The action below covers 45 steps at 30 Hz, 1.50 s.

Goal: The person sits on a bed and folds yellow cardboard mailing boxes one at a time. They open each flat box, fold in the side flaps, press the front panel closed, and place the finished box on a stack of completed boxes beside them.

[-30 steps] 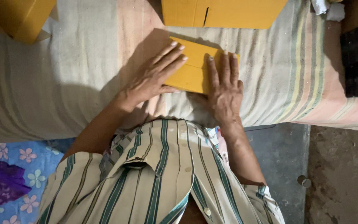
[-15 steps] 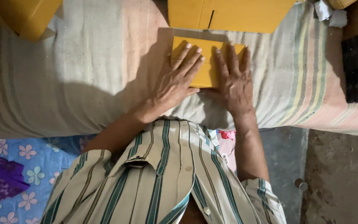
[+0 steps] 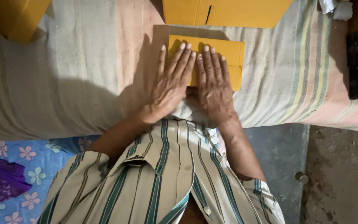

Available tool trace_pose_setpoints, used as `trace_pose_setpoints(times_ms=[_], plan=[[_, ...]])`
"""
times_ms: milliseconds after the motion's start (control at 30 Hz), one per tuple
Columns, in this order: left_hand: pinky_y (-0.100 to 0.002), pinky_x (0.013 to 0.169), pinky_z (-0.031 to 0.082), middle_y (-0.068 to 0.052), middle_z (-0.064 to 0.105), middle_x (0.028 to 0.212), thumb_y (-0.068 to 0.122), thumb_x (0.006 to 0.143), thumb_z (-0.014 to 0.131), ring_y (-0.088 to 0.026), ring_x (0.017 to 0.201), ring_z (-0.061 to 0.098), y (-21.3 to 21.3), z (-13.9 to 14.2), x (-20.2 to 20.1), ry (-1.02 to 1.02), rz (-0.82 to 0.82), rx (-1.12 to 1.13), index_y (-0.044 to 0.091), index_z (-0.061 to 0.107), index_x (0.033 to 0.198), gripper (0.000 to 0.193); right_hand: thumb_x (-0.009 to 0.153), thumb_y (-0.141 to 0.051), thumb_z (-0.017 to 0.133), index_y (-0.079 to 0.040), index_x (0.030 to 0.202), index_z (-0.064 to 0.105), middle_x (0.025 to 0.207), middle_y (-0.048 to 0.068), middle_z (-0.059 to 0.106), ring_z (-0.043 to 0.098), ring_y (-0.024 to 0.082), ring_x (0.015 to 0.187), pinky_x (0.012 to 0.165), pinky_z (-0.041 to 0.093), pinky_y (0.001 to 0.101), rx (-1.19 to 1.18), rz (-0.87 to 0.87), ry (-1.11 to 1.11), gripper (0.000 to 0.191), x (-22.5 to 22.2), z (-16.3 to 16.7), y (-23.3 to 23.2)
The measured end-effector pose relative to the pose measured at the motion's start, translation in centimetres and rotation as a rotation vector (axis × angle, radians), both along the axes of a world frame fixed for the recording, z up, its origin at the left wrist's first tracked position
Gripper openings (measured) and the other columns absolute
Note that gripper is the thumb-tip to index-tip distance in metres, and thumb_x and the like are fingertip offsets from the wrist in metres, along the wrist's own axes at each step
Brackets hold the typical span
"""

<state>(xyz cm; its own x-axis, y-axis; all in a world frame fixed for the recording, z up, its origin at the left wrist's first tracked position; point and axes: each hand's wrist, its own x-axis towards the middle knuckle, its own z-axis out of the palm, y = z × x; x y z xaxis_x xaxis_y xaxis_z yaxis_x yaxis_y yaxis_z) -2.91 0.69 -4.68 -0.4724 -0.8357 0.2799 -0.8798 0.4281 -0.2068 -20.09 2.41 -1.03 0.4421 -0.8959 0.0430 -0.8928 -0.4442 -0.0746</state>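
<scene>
The left hand [image 3: 168,85] lies flat, palm down, fingers spread and pressed onto a small folded yellow cardboard piece [image 3: 233,58]. Just beside it, the right hand [image 3: 213,83] is flat too, fingers close together, pushing down on the same piece; neither hand grips anything. The cardboard piece lies on a striped cloth-covered bed [image 3: 63,83], about midway along it and nearer its far edge. Just beyond it a larger flat yellow cardboard sheet [image 3: 245,12] reaches the far edge, and another yellow cardboard piece [image 3: 13,16] sits at the far left corner.
</scene>
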Motion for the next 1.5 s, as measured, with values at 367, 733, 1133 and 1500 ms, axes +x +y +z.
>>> trace_pose_setpoints(times_ms=[367, 733, 1133, 1500], plan=[[-0.063, 0.128, 0.002, -0.017, 0.013, 0.173, 0.058, 0.068, 0.09, -0.035, 0.161, 0.008, -1.2, 0.3, 4.1, 0.37, -0.126, 0.352, 0.0, 0.023, 0.164, 0.131, 0.09, -0.056, 0.07, 0.014, 0.155, 0.033, 0.162, 0.033, 0.028, 0.022, 0.047, 0.153, 0.124, 0.011, 0.0616, -0.071, -0.217, -0.087, 0.102, -4.3, 1.2, 1.0], [-0.061, 0.129, -0.001, -0.014, 0.017, 0.174, 0.051, 0.07, 0.092, -0.029, 0.162, 0.014, -1.3, -1.9, 1.5, 0.296, -0.221, 0.27, 0.003, 0.027, 0.166, 0.125, 0.105, -0.012, 0.047, 0.01, 0.159, 0.036, 0.169, 0.026, 0.031, 0.026, 0.038, 0.16, 0.131, 0.017, 0.0538, -0.127, -0.044, -0.038, 0.06, -2.4, -0.4, 0.5], [-0.065, 0.127, 0.001, -0.019, 0.021, 0.17, 0.048, 0.072, 0.091, -0.032, 0.159, 0.015, -0.6, 0.8, 1.0, 0.361, -0.17, 0.309, -0.001, 0.033, 0.16, 0.116, 0.1, -0.03, 0.065, 0.009, 0.159, 0.035, 0.168, 0.027, 0.032, 0.025, 0.041, 0.158, 0.129, 0.015, 0.0574, -0.242, -0.101, 0.091, 0.077, -1.9, -0.5, 0.7], [-0.06, 0.125, 0.005, -0.023, 0.023, 0.166, 0.053, 0.1, 0.066, -0.036, 0.155, 0.015, -0.8, 1.2, 4.0, 0.495, -0.196, 0.38, -0.004, 0.034, 0.155, 0.085, 0.111, -0.042, 0.047, 0.012, 0.159, 0.034, 0.167, 0.032, 0.029, 0.022, 0.045, 0.158, 0.129, 0.014, 0.0556, -0.055, -0.076, -0.138, 0.073, -4.0, 1.5, 1.0]])
